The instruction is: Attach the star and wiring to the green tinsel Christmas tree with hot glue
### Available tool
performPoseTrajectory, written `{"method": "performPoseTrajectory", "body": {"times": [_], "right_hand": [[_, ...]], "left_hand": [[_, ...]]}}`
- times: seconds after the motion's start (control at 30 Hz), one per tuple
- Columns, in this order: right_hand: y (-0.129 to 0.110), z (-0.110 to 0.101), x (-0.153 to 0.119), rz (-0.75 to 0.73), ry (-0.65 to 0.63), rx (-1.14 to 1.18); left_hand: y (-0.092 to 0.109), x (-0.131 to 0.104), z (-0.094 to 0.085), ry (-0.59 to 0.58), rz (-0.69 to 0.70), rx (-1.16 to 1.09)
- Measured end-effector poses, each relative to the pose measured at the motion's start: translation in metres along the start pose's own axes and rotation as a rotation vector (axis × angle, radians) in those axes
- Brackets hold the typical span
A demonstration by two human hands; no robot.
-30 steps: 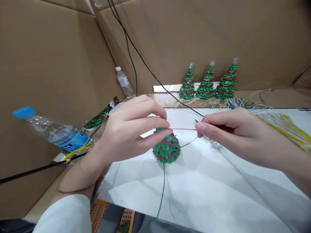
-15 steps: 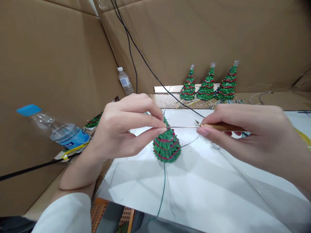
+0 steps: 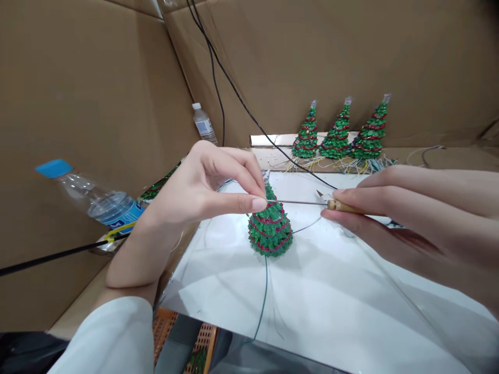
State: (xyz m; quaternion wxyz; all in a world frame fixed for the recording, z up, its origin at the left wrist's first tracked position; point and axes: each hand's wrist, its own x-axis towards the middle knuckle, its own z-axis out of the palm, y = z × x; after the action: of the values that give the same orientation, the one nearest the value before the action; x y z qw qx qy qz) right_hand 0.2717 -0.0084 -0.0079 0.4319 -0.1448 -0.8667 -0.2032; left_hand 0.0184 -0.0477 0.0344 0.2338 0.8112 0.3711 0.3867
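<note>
Between my two hands a thin metal rod [image 3: 296, 202] runs level, fixed in a wooden handle [image 3: 351, 208]. My left hand [image 3: 218, 182] pinches the rod's free end between thumb and fingertips. The handle is held by my right hand [image 3: 421, 213], between thumb and fingers. Behind and below the rod a small green tree with red garlands [image 3: 270, 231] stands on the white tabletop [image 3: 319, 301]. A green wire [image 3: 266, 285] trails from its base toward the front edge. A small pointed metal tip shows beside my right fingertips.
Three similar trees [image 3: 335, 137] stand at the back, with loose wires [image 3: 358, 165] at their bases. A blue-capped bottle [image 3: 113, 208] leans at the left; a smaller bottle [image 3: 205, 124] is behind. Cardboard walls [image 3: 312, 52] surround the table. An orange basket [image 3: 163, 332] is below.
The view has shifted slightly. My right hand has moved back along the handle and its fingers are straighter. My left hand has turned a little, still pinching the rod.
</note>
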Motion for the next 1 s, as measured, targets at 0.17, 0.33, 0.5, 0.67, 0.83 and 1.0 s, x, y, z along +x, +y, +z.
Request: {"method": "performPoseTrajectory", "body": {"times": [0.17, 0.33, 0.5, 0.67, 0.83, 1.0], "right_hand": [[0.001, 0.001, 0.002, -0.06, 0.017, -0.015], [0.015, -0.002, 0.001, 0.036, -0.112, -0.015], [0.044, -0.008, -0.006, 0.267, -0.136, 0.003], [0.047, -0.008, 0.0, 0.252, -0.154, 0.051], [0.043, -0.006, 0.002, 0.253, -0.183, 0.064], [0.043, -0.007, 0.0, 0.253, -0.203, 0.078]], "left_hand": [[0.001, 0.0, 0.001, -0.039, -0.053, -0.023], [0.001, -0.003, -0.003, 0.018, -0.027, 0.059], [-0.004, -0.004, -0.02, 0.289, 0.083, 0.301], [-0.024, 0.006, -0.028, 0.274, 0.016, 0.591], [-0.047, 0.012, -0.029, 0.319, -0.069, 0.812], [-0.041, 0.009, -0.027, 0.138, -0.076, 0.675]]}}
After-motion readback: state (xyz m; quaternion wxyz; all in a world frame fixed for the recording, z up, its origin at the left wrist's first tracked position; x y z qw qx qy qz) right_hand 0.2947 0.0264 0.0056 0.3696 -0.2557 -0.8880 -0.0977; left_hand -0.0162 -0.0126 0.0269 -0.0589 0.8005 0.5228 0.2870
